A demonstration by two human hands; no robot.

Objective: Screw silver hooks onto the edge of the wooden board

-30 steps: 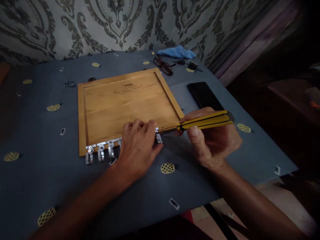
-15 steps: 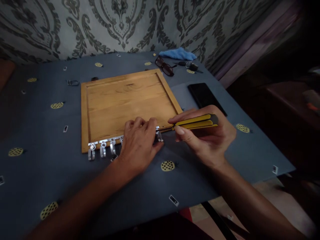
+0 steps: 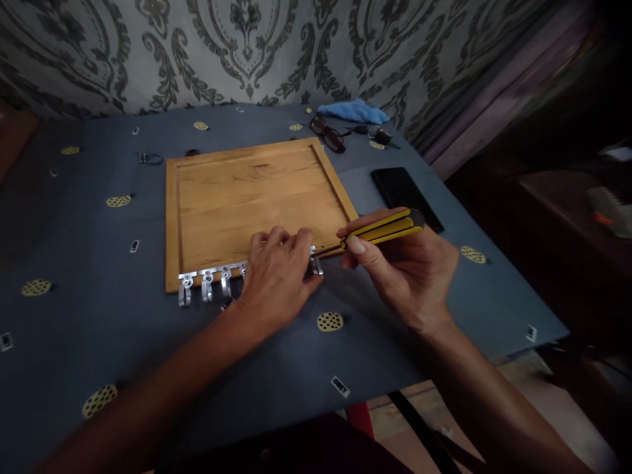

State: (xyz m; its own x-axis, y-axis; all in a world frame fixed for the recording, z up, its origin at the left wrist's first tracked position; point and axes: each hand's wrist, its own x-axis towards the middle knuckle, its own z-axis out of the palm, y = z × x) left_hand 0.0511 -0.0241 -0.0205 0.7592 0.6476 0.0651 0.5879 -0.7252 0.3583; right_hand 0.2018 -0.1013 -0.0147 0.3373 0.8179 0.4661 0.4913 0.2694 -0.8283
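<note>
A wooden board [image 3: 247, 197] with a raised frame lies flat on the table. Along its near edge runs a metal hook rail [image 3: 197, 273] with several silver hooks, its middle covered by my left hand [image 3: 279, 276]. The fingers of that hand are bent over the rail and board edge, the thumb beside the last hook [image 3: 316, 265] on the right. My right hand [image 3: 409, 263] is closed round the yellow and black handle of a screwdriver [image 3: 385, 227]. The shaft points left, its tip near the right end of the rail; exact contact is too small to tell.
Right of the board lies a black phone [image 3: 405, 194]. Behind are glasses [image 3: 328, 133], a blue cloth [image 3: 353, 110] and keys [image 3: 378, 134]. A small dark ring-shaped item [image 3: 151, 158] sits at the back left. The table [image 3: 276, 388] has a pineapple-print cover, with a patterned wall behind.
The whole view has shifted slightly. The screwdriver handle has turned and tilts a little more upward in my right hand. My left hand stays on the rail.
</note>
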